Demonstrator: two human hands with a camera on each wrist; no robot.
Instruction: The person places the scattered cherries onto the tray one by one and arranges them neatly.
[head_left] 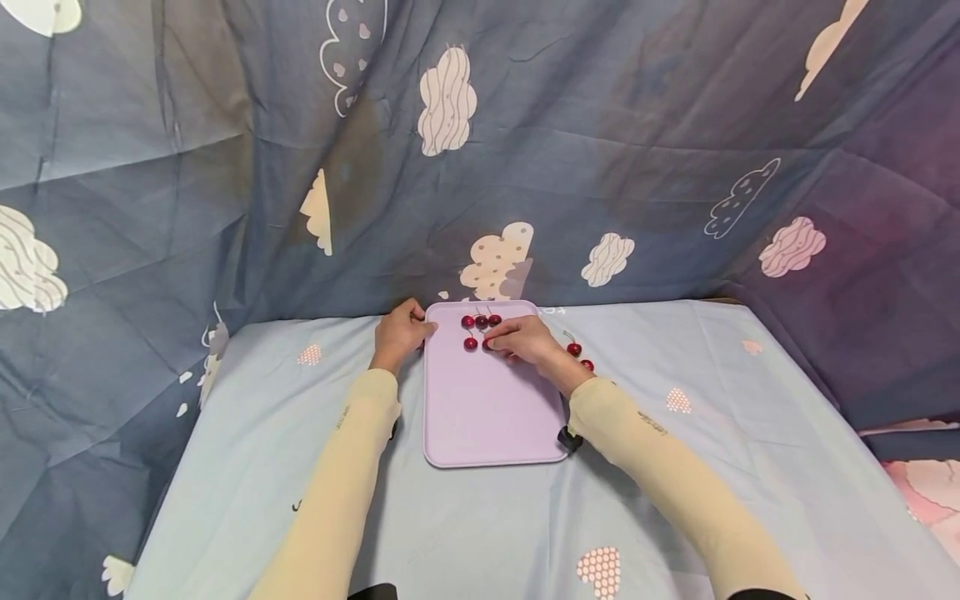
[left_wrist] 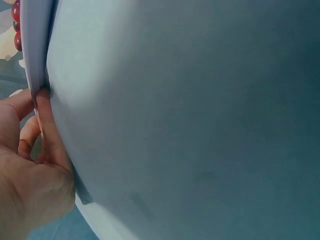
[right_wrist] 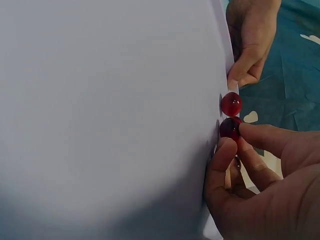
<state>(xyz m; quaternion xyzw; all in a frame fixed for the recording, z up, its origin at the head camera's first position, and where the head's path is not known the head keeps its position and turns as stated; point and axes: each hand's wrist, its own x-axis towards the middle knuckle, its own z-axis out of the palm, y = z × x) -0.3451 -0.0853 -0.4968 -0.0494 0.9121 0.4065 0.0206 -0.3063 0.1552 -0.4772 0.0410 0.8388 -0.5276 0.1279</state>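
A light purple tray (head_left: 491, 408) lies on the table, and my left hand (head_left: 400, 336) grips its left rim near the far corner. In the left wrist view, the thumb and a finger pinch the tray edge (left_wrist: 34, 55). My right hand (head_left: 527, 340) reaches over the tray's far part. Between its thumb and fingertips it pinches a red cherry (right_wrist: 231, 127) at the tray surface. Beside that one sits another cherry (head_left: 470, 343). Behind them, three cherries (head_left: 482, 322) stand in a row, some with stems showing upward.
Right of the tray, cherries (head_left: 573, 349) lie on the cloth, partly hidden by my right forearm. A pale blue cloth (head_left: 712, 467) covers the table. Dark patterned fabric (head_left: 570, 167) hangs close behind the tray. Some dark object (head_left: 570, 438) shows under my right wrist.
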